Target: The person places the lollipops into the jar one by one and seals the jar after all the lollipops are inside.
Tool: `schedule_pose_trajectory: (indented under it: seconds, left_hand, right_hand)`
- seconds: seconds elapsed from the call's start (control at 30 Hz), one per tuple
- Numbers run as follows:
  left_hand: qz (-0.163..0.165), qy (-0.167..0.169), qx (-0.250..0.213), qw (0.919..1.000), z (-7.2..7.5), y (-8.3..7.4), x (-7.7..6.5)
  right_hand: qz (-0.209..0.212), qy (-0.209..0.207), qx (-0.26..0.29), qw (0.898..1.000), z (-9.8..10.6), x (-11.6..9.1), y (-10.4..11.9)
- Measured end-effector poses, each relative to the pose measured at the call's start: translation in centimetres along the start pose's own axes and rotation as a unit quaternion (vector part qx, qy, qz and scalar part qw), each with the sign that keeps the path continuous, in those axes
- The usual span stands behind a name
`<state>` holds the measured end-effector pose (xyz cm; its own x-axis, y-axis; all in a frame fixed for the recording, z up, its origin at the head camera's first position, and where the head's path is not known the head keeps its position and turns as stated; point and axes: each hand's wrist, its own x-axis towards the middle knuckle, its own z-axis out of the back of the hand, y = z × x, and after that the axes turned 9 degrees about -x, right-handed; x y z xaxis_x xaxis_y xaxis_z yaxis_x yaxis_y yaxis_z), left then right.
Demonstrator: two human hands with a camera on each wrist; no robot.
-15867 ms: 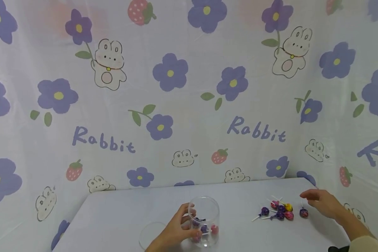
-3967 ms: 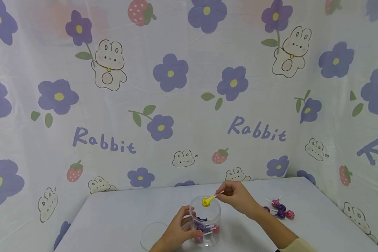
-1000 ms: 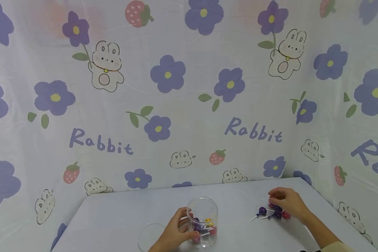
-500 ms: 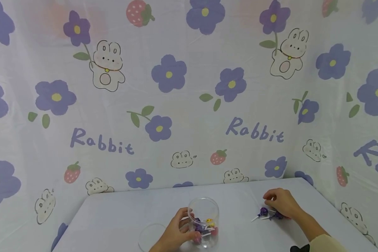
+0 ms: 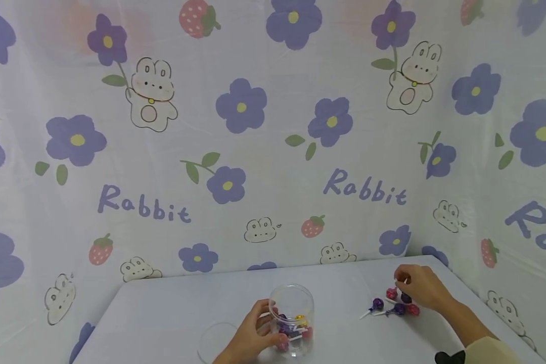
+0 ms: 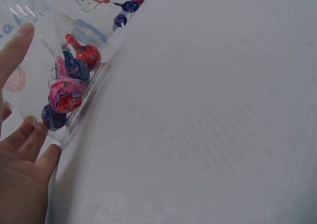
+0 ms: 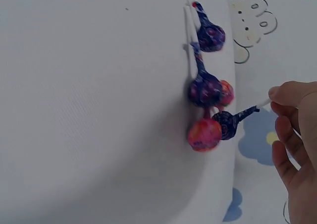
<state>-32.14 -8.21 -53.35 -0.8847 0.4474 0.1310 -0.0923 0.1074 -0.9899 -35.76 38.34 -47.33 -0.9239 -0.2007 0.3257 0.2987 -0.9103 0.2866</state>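
My left hand (image 5: 250,336) grips the side of a clear plastic jar (image 5: 306,306), its thumb in front and fingers behind. Inside the jar lie several wrapped lollipops (image 6: 65,96), with a yellow one (image 5: 300,318) on top. Over the pile at the right, my right hand (image 5: 425,288) pinches the white stick of a dark purple lollipop (image 7: 226,125) between thumb and finger. That lollipop's head is still among the others, close to a pink-red lollipop (image 7: 204,135). Two more purple lollipops (image 7: 205,90) (image 7: 211,37) and another pinkish one (image 5: 392,293) lie beside it.
A clear round lid (image 5: 218,324) lies flat on the white table (image 5: 173,308) left of the jar, partly behind the left forearm. A printed rabbit-and-flower curtain (image 5: 273,151) rises behind the table and along its sides.
The yellow lollipop, held over the jar earlier, is now inside it. My right hand returned to the pile and has lifted a little with a purple lollipop's stick. The left hand stays.
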Motion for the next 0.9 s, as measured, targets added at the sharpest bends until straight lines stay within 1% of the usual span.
schedule_pose_trajectory:
  seconds: [0.07, 0.2, 0.3, 0.43, 0.57, 0.7, 0.9]
  left_hand:
    - [-0.008, 0.007, -0.003, 0.9999, 0.1, 0.0, 0.0]
    - [-0.01, 0.008, 0.004, 0.9999, 0.0, -0.3, 0.0]
    - [-0.006, 0.005, 0.006, 0.9999, -0.1, -0.4, 0.0]
    - [0.003, -0.002, 0.009, 1.0, -0.1, -0.2, 0.1]
    - [0.003, -0.003, 0.006, 1.0, 0.0, 0.1, 0.2]
    - [-0.002, -0.002, 0.002, 1.0, 0.1, 0.2, 0.2]
    - [-0.007, 0.002, 0.0, 1.0, 0.1, 0.3, 0.1]
  right_hand:
    - [-0.005, -0.012, -0.002, 1.0, 0.8, -0.1, -0.2]
    - [-0.022, -0.039, 0.006, 0.999, 2.1, -0.3, -0.3]
    - [-0.035, -0.057, 0.032, 0.997, 2.9, -0.4, -0.1]
    - [-0.068, -0.063, 0.079, 0.993, 3.5, -0.5, 0.4]
    - [-0.102, -0.052, 0.132, 0.985, 3.5, -0.4, 0.8]
    - [-0.123, -0.047, 0.188, 0.973, 3.2, -0.2, 1.4]
    - [-0.132, -0.051, 0.267, 0.953, 2.9, 0.1, 2.5]
